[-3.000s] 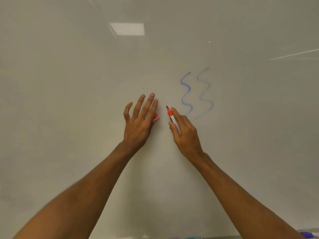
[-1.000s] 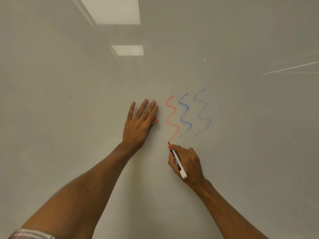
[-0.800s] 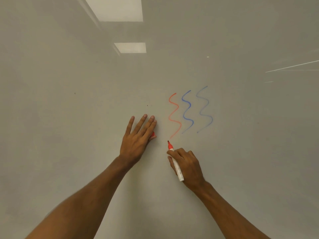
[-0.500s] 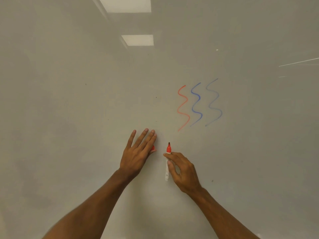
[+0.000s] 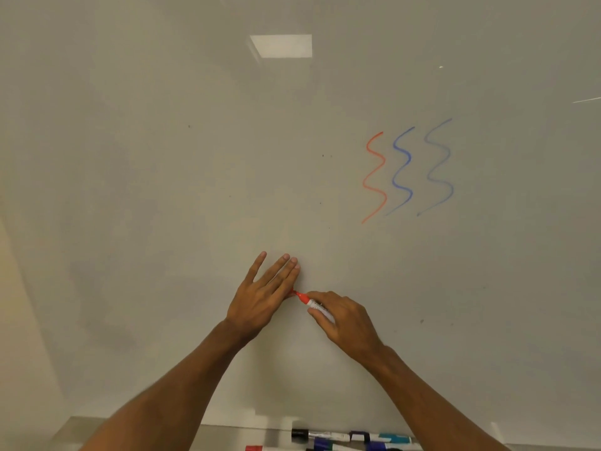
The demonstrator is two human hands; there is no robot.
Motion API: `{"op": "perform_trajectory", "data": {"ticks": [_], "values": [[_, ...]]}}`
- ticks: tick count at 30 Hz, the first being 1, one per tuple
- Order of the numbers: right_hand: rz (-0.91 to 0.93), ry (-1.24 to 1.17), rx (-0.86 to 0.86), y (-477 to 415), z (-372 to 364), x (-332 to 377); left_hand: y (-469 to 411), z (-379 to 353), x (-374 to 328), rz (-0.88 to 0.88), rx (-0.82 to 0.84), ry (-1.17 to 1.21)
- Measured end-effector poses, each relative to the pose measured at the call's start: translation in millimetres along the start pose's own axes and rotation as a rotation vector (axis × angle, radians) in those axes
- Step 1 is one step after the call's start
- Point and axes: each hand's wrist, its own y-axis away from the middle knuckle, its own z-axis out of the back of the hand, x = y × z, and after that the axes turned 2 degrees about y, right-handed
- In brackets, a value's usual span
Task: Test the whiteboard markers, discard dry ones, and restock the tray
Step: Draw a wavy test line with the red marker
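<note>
Gripping the red marker (image 5: 320, 312) by its smooth white barrel, the right hand (image 5: 346, 325) has its fingers curled round the plastic tube. The marker's long axis runs on a slant from lower right to upper left. Its tapered red nose points up-left at the left hand (image 5: 260, 296), meeting a sliver of red plastic (image 5: 290, 292) at that hand's thumb side (a cap, by the look of it, though most of it is hidden). The left hand lies flat against the whiteboard (image 5: 162, 222), fingers straight, three close together and the little one splayed off. Both hands sit low on the board's middle, well above the tray (image 5: 240, 434).

From where I stand the board is glossy and pale grey with a few dark specks, and it mirrors a rectangular ceiling light (image 5: 281, 45). Toward its right side are three wavy upright lines: a red squiggle (image 5: 374, 177), a strong blue squiggle (image 5: 401, 170) and a fainter blue squiggle (image 5: 439, 167). Along the bottom edge runs the dull metal tray, where capped markers lie lengthwise, among them a black-capped marker (image 5: 325, 435) and a blue-capped marker (image 5: 380, 437).
</note>
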Motion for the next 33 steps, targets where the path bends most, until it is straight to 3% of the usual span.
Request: {"op": "perform_trajectory", "data": {"ticks": [8, 12, 14, 19, 21, 26, 33], "values": [[0.017, 0.010, 0.091, 4.5, -8.7, 0.1, 16.1, -4.7, -13.0, -0.113, 0.077, -0.023], [-0.019, 0.029, 0.143, 15.7, -14.4, -4.1, 27.0, -5.8, -33.7, -0.076, 0.091, 0.088], [-0.029, 0.014, 0.158, 22.3, -18.1, -4.2, 36.3, -9.5, -46.0, 0.015, 0.165, 0.236], [-0.098, -0.041, 0.210, 45.4, -34.1, -2.0, 52.2, -4.6, -77.3, 0.432, 0.561, 0.566], [-0.177, -0.085, 0.270, 56.2, -40.3, 0.2, 59.5, -6.4, -87.0, 0.490, 0.636, 0.632], [-0.303, -0.154, 0.323, 73.8, -51.9, 11.4, 73.3, -9.0, -96.6, 0.433, 0.773, 0.565], [-0.339, -0.186, 0.382, 90.8, -62.1, 20.1, 108.3, -27.7, -103.7, 0.274, 0.691, 0.542]]}}
